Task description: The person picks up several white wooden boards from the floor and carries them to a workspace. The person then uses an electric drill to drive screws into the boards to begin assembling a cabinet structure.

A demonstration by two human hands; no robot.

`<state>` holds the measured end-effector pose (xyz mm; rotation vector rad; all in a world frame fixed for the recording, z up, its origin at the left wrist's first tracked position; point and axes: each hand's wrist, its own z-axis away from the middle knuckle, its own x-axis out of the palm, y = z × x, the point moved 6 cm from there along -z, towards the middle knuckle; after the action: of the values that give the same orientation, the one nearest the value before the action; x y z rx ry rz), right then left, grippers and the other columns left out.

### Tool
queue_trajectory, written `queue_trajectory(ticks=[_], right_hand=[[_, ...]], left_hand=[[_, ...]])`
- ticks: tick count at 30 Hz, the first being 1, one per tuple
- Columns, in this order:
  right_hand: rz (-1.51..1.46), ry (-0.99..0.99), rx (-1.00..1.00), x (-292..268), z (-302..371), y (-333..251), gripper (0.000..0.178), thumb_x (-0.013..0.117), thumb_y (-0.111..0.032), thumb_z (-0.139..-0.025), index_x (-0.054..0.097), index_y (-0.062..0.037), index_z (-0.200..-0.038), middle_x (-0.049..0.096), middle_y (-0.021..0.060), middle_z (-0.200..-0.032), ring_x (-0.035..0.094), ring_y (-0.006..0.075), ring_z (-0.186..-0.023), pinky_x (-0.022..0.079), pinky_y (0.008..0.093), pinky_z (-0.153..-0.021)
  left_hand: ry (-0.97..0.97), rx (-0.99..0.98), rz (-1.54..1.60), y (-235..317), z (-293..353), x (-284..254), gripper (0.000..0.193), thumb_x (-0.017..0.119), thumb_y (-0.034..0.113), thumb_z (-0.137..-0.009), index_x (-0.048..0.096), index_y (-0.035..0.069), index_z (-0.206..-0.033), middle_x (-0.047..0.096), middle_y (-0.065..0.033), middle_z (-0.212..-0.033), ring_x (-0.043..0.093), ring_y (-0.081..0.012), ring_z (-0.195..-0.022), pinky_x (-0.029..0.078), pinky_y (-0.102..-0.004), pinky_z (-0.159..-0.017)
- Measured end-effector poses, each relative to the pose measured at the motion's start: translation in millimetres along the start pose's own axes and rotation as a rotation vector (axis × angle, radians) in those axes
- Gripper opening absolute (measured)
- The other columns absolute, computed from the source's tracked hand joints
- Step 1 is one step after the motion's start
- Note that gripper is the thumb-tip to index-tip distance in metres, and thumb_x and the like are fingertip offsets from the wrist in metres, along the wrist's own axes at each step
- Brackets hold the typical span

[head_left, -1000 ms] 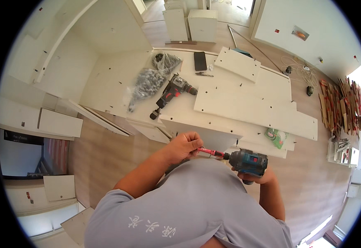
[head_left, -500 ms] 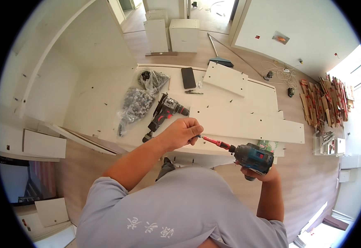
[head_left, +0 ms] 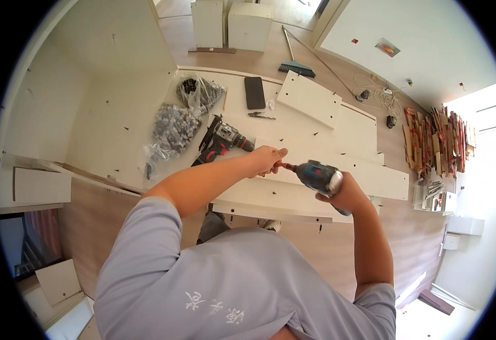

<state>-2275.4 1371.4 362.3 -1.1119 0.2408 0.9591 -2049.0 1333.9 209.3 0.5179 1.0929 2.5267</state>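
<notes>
Center frame: right hand (head_left: 341, 194) grasps blue driver (head_left: 316, 176), left hand (head_left: 266, 161) pinches red bit (head_left: 287, 166); likely bit-steadying, next needs straight alignment.

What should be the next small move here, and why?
Probably, ease the left hand back before running the blue and black power driver: it closes around the front end of the slim red bit holder, hiding the tip, while the right hand grips the driver.
</notes>
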Motion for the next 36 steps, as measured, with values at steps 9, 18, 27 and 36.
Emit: queue_trajectory(ticks=[9,18,27,36], right_hand=[[-0.008,-0.195,0.19,59.4,-70.8,38.3,0.028,0.082,-0.014,-0.073,0.073,-0.0009,-0.096,0.074,0.0094,-0.084,0.07,0.0219,-0.076,0.055,0.0374,-0.074],[0.425,-0.251,0.174,73.6,-70.1,-3.4,0.029,0.08,-0.018,-0.074,0.073,-0.0021,-0.098,0.074,0.0138,-0.087,0.07,0.0306,-0.08,0.056,0.0401,-0.076],[0.896,-0.335,0.099,102.2,-88.0,-77.6,0.024,0.066,-0.013,-0.076,0.074,-0.0053,-0.098,0.075,0.0166,-0.094,0.07,0.0371,-0.092,0.057,0.0429,-0.081],[0.648,-0.321,0.263,95.5,-91.5,-35.1,0.025,0.066,-0.015,-0.077,0.075,-0.0051,-0.098,0.075,0.0163,-0.094,0.072,0.0347,-0.09,0.057,0.0415,-0.08]], left_hand=[[0.063,-0.033,-0.615,-58.2,-51.8,-36.3,0.046,0.051,0.042,-0.104,0.069,0.0,-0.099,0.071,-0.0125,-0.077,0.061,-0.022,-0.059,0.05,-0.0404,-0.058],[0.271,0.034,-0.501,-120.9,-20.4,-83.6,0.043,0.067,0.042,-0.094,0.074,0.002,-0.081,0.073,-0.0124,-0.072,0.071,-0.0267,-0.072,0.056,-0.041,-0.075],[0.257,0.027,-0.637,-117.9,-26.8,-75.4,0.044,0.071,0.046,-0.092,0.075,0.003,-0.087,0.074,-0.0097,-0.075,0.072,-0.0261,-0.074,0.056,-0.0414,-0.077],[0.274,0.067,-0.688,-118.9,-29.3,-74.6,0.042,0.069,0.044,-0.094,0.075,0.003,-0.09,0.074,-0.0099,-0.076,0.072,-0.0245,-0.075,0.055,-0.0399,-0.077]])
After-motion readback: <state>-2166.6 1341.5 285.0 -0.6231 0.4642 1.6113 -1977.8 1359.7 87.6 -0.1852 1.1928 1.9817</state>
